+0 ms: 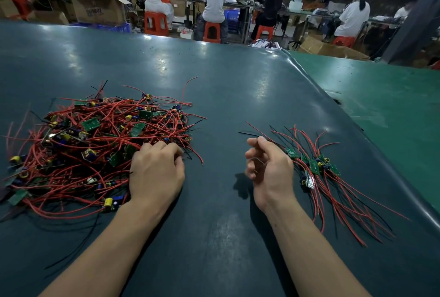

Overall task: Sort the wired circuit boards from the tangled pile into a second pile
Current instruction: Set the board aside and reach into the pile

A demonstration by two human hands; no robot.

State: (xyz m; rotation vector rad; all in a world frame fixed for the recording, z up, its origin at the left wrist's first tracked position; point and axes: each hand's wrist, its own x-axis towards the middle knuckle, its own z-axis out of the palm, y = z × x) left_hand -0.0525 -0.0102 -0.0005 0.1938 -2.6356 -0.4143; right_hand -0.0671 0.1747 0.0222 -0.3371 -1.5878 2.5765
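With our left hand point(156, 175) curled into the near edge of the tangled pile point(100, 146) and our right hand point(269, 168) loosely curled and empty just beside the second pile point(316, 170), we should tease one board free slowly.

dark green table point(214, 82), tangled pile point(95, 149) left, second pile point(319, 170) right

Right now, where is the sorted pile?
In the head view, the sorted pile lies on the table's right side, just right of the right hand.
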